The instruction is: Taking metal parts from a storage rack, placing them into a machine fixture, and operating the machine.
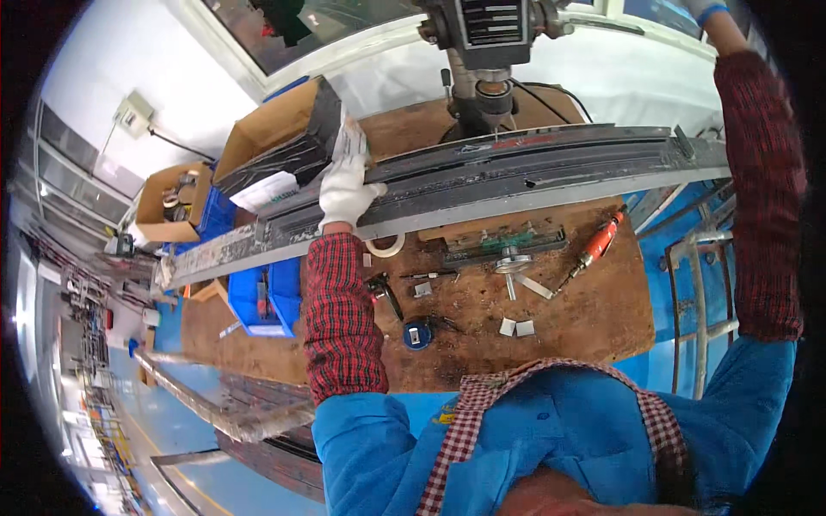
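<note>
My left hand [346, 182], in a white glove, grips the top edge of a long dark metal rail [516, 176] that lies across the workbench under a drill press [490, 52]. The rail runs from the far left to the right edge of the bench. My right arm, in a red checked sleeve, reaches up at the far right; my right hand [707, 10] is mostly cut off at the top edge, in a white glove with a blue cuff. What it holds is hidden.
A brown workbench [568, 318] carries a red-handled tool [595, 248], a tape roll [385, 247], a small blue round thing [417, 334] and metal bits. Blue bins [258, 297] and cardboard boxes [284, 129] stand left. More metal rails [232, 404] lie lower left. A blue metal frame [697, 284] stands right.
</note>
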### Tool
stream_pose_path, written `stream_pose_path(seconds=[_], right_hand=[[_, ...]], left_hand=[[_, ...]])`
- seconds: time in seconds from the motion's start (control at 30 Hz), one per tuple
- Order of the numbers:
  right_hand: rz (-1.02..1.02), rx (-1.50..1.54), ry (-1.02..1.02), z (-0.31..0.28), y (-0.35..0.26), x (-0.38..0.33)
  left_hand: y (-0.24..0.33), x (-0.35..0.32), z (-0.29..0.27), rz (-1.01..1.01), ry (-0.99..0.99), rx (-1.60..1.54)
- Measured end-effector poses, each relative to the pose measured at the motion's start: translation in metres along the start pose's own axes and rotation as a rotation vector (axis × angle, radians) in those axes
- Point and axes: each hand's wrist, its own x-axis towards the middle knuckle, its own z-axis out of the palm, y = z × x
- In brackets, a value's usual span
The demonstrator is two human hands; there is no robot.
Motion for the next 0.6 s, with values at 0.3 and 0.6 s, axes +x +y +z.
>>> stream_pose_path(seconds=[0.3, 0.6], right_hand=[[-0.043, -0.208, -0.005, -0.019, -0.022, -0.089], [-0.285, 0.043, 0.398, 0.041, -0.011, -0.132]], left_hand=[[0.005, -0.003, -0.009, -0.028, -0.035, -0.01], [0.01, -0.001, -0.014, -0.036, -0.024, 0.007]])
